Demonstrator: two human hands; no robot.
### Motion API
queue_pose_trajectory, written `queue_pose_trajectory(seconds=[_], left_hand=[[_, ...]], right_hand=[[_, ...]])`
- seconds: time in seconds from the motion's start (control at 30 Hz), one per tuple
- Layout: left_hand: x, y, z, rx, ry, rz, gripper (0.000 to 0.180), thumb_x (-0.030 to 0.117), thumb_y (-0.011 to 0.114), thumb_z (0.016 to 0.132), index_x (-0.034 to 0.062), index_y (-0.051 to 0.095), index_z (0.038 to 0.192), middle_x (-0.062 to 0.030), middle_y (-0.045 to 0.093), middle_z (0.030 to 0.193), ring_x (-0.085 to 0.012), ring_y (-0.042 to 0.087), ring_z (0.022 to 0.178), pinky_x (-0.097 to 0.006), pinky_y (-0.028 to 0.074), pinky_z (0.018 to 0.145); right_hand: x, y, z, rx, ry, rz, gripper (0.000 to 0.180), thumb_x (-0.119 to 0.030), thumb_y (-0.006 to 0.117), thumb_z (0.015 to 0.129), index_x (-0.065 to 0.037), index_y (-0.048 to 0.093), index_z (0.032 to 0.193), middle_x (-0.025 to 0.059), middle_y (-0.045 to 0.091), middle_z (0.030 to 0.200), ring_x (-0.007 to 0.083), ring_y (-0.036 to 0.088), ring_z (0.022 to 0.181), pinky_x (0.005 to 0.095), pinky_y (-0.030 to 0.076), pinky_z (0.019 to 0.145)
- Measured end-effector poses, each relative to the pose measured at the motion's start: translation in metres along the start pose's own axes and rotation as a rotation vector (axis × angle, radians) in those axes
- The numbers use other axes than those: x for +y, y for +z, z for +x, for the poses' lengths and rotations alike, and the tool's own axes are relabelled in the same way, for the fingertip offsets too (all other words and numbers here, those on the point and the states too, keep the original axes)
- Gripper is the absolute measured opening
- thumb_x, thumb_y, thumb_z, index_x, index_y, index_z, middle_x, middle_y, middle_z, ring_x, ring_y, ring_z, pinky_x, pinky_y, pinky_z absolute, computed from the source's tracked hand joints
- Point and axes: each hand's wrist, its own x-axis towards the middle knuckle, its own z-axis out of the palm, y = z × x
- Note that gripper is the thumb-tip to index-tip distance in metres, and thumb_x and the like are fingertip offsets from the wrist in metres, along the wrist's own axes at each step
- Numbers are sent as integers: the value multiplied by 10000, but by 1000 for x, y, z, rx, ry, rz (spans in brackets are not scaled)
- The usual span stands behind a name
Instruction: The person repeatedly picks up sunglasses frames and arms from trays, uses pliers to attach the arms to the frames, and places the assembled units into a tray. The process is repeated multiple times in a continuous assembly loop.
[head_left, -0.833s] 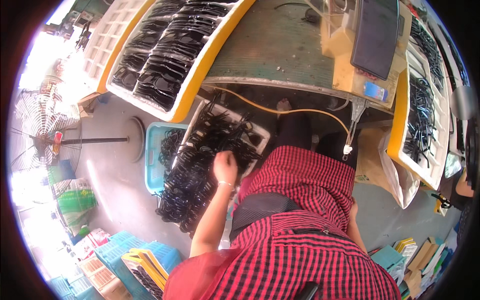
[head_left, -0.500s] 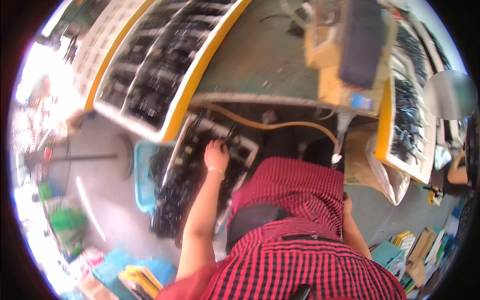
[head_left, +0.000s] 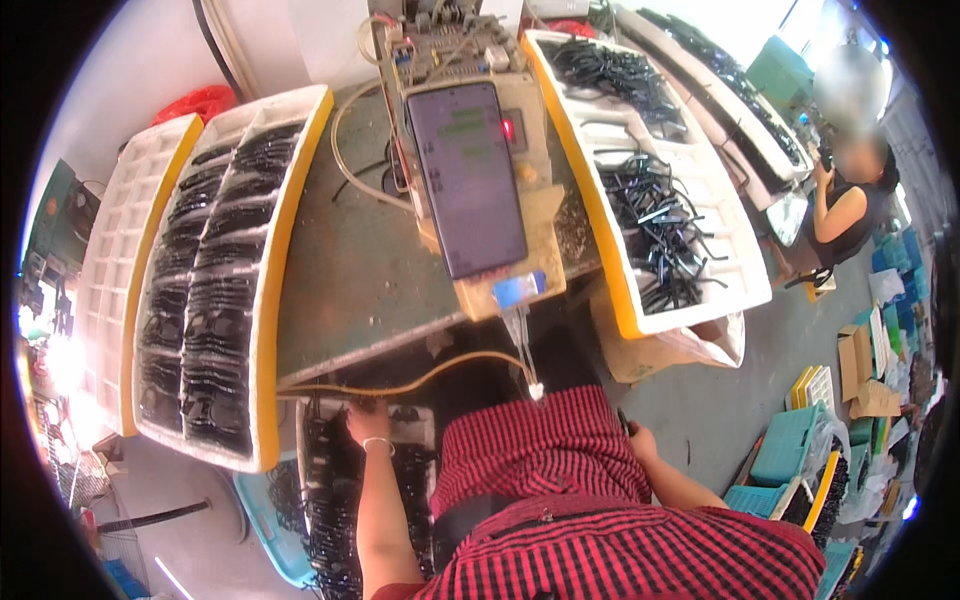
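Observation:
My left hand (head_left: 368, 426) reaches into a white tray (head_left: 408, 424) at my left knee, which is full of glossy black, thin pieces (head_left: 330, 510). Its fingertips are lost among the dark parts, so whether they grip one is unclear. On the other side of my lap, my right hand (head_left: 642, 443) hangs low beside the red-and-black checked cloth (head_left: 540, 435). A small dark thing shows at its fingers, which are mostly hidden.
Ahead is a green-grey bench (head_left: 345, 300) with a small machine (head_left: 455, 50) and a propped phone (head_left: 467, 180). Yellow-edged trays (head_left: 262, 380) of black pieces flank it. A blue basket (head_left: 270, 530) stands at left. Another person (head_left: 845, 210) sits at far right.
My view has swung, bringing the bench top, machine and phone fully into sight. The left hand stays in the tray, nearer its far end. My right hand remains beside my lap.

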Motion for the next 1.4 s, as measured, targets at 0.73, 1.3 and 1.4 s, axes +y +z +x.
queue_pose_trajectory(seconds=[0.73, 1.3, 1.4], left_hand=[[45, -175, -156, -1169, -251, -1814, 630, 529, 431, 924, 9, 560, 1256, -98, 524, 827, -221, 482, 741, -342, 380, 669], [189, -258, -183, -1479, 398, -1756, 747, 634, 488, 837, -9, 543, 1213, -105, 542, 715, -184, 515, 621, -307, 409, 574], [228, -268, -199, -1505, 247, -1737, 600, 503, 475, 911, -22, 569, 1185, -113, 552, 700, -167, 521, 635, -262, 407, 581]], right_hand=[[25, -5, -9, 182, -154, 214, 356, -247, 650, 753, -36, 638, 1039, 228, 669, 935, 402, 636, 911, 440, 496, 787], [-97, -99, -121, 147, -763, 560, 170, -33, 583, 902, 1, 597, 1068, 79, 681, 932, 139, 647, 891, 278, 498, 822], [-181, -137, -163, -156, -898, 927, 270, -25, 584, 912, 22, 555, 1177, 74, 666, 1038, 142, 637, 893, 278, 496, 842]])
